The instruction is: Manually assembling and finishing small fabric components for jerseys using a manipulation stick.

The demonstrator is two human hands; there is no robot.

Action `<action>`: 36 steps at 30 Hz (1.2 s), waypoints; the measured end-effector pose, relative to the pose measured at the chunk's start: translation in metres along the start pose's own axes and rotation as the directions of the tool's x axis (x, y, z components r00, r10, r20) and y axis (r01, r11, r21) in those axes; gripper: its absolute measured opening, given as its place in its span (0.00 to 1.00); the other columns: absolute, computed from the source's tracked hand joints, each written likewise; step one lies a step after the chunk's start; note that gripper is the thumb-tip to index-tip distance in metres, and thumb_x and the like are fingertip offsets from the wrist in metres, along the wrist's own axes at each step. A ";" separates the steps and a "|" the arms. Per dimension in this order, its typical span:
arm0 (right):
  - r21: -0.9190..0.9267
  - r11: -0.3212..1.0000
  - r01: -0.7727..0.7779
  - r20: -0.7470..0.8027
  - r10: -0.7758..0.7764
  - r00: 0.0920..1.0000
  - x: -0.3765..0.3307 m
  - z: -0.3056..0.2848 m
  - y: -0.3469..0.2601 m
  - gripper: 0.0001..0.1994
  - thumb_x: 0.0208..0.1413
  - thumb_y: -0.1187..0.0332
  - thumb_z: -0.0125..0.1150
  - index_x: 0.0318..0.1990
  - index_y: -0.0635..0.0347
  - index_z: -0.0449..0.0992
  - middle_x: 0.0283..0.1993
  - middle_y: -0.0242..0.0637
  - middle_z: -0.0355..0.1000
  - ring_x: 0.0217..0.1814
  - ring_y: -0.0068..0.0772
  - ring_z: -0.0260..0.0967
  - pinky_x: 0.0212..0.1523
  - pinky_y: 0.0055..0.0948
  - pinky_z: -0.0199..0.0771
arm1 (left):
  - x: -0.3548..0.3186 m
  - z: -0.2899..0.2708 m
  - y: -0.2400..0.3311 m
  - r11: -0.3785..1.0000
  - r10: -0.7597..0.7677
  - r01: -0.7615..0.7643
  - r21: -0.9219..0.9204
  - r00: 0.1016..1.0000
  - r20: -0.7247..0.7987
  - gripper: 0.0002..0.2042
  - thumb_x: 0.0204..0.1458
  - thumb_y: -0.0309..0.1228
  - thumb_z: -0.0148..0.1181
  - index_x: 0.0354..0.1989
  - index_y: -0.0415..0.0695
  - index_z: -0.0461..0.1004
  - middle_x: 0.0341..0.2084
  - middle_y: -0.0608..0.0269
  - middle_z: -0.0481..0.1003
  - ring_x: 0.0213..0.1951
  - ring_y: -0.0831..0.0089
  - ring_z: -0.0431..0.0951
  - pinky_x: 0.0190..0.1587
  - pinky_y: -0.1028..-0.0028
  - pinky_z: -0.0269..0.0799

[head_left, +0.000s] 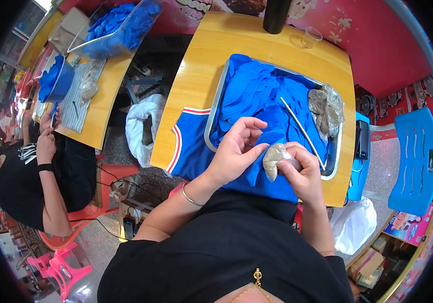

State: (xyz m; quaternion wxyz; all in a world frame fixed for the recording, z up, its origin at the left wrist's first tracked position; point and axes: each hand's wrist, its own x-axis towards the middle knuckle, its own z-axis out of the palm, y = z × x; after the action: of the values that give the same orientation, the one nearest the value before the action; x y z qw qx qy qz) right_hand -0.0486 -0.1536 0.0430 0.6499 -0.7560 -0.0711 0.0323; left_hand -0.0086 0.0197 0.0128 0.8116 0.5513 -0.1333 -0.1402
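Small tan-filled plastic bag (274, 158) sits pinched between left hand (236, 151) fingertips and gripping right hand (302, 174).

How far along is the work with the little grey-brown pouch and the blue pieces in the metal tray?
Done: hard to tell. In hand: left hand and right hand pinch a small grey-brown pouch. Left: blue pieces heaped in the metal tray, beside a clear crumpled bag.

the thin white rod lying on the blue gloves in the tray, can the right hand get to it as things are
Probably yes, but not freely: the thin white rod lies uncovered on the blue gloves, just beyond the right hand. That hand, though, is pinching a small beige pouch with the left hand, so it would need to let go first.
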 end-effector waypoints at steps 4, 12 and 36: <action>-0.001 1.000 -0.014 -0.018 0.014 1.000 0.000 0.002 -0.001 0.04 0.44 0.76 0.61 0.27 0.67 0.72 0.32 0.38 0.71 0.34 0.28 0.68 0.36 0.24 0.66 | -0.002 0.001 -0.007 0.983 0.153 -0.142 0.116 0.984 -0.092 0.12 0.49 0.21 0.57 0.42 0.41 0.65 0.37 0.65 0.66 0.40 0.79 0.68 0.41 0.80 0.67; -0.167 0.980 0.111 -0.020 -0.116 0.993 0.002 -0.005 -0.003 0.06 0.39 0.78 0.63 0.23 0.66 0.71 0.28 0.36 0.69 0.30 0.27 0.66 0.30 0.24 0.63 | -0.005 -0.010 0.012 0.768 0.364 -0.341 0.542 0.929 0.069 0.06 0.43 0.26 0.63 0.25 0.40 0.71 0.29 0.60 0.69 0.35 0.72 0.71 0.36 0.78 0.66; -0.292 0.941 0.169 0.065 -0.157 0.985 0.001 -0.015 -0.002 0.06 0.35 0.76 0.64 0.23 0.64 0.72 0.23 0.36 0.67 0.26 0.29 0.67 0.27 0.24 0.65 | -0.007 -0.002 -0.007 0.985 -0.124 0.113 0.130 0.989 0.077 0.07 0.47 0.19 0.57 0.35 0.38 0.71 0.27 0.70 0.68 0.25 0.87 0.66 0.26 0.86 0.61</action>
State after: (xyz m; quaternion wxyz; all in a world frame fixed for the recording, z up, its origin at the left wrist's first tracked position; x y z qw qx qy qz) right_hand -0.0459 -0.1677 0.0469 0.5278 -0.8357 -0.1507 -0.0171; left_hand -0.0149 0.0219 0.0053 0.7593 0.6015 -0.1431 -0.2031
